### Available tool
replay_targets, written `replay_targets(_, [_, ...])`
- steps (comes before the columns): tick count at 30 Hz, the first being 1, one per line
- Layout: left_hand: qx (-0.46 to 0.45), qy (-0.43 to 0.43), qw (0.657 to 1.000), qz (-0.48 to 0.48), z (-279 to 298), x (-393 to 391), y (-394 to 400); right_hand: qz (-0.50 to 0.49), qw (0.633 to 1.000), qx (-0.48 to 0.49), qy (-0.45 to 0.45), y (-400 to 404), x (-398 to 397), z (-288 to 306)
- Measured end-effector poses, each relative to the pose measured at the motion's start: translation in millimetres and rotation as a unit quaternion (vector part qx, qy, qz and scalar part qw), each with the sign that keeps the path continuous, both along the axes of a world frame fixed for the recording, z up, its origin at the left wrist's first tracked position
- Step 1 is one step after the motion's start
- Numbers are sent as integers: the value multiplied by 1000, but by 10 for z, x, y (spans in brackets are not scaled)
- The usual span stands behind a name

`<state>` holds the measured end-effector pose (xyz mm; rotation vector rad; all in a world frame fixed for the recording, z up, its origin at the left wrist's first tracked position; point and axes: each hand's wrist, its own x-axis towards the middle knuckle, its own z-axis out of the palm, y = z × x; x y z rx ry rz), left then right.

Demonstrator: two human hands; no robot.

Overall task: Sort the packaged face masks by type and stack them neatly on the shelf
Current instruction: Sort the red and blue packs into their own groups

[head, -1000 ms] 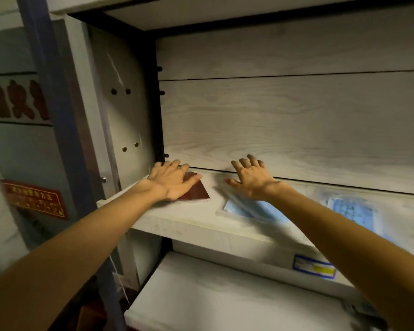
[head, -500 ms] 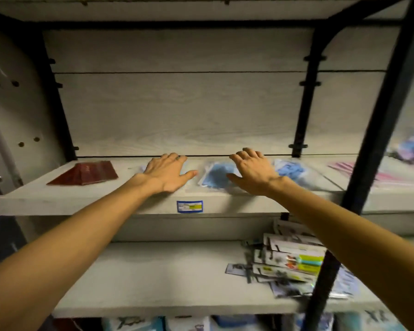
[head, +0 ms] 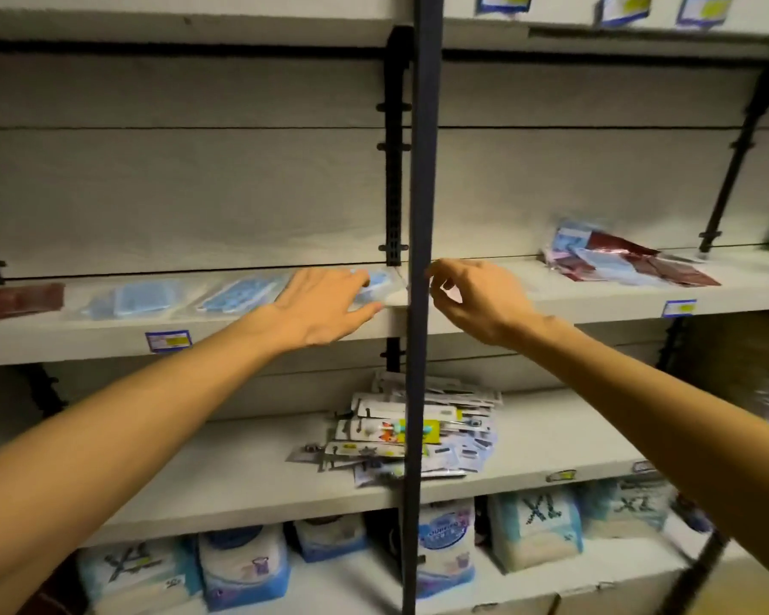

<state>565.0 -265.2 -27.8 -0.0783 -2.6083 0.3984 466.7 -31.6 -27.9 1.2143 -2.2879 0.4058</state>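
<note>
Sorting is partly done on the middle shelf (head: 529,299) in the head view: a maroon packet (head: 18,299) and blue mask packets (head: 145,298) are laid in a row left of the dark upright post (head: 418,304). Left hand (head: 325,308) is held flat, fingers straight, over the rightmost blue packet (head: 376,281). Right hand (head: 476,299) is loosely curled, nothing gripped. The unsorted mixed pile (head: 627,261) is seen well off to the right, long axis along the shelf; right hand is judged nearer

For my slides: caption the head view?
Left hand on clear-wrapped blue mask packet; right hand empty beside it.
</note>
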Motion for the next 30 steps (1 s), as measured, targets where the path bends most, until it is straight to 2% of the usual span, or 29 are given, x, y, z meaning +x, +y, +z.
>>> replay_targets(7, [-19,-3,996,-82,-41,-485,1295,-95,994,57,8,1184,-414,-88])
replay_targets(14, [-41,-6,994,-101,-62,-1283,1951,-166,985,49,-1,2046,-948,-333])
replay_targets(21, [-13,-47,994,-101,-288,-2349,2461,-231,970,71,-20,2665,-1971,-529])
replay_targets(25, [4,-27,993,-114,-214,-2963,2653,-248,965,73,-37,2866,-2731,-394])
replay_targets(30, [11,-51,995,-80,-68,-3693,2828,-266,960,30,-83,3096,-3526,-350])
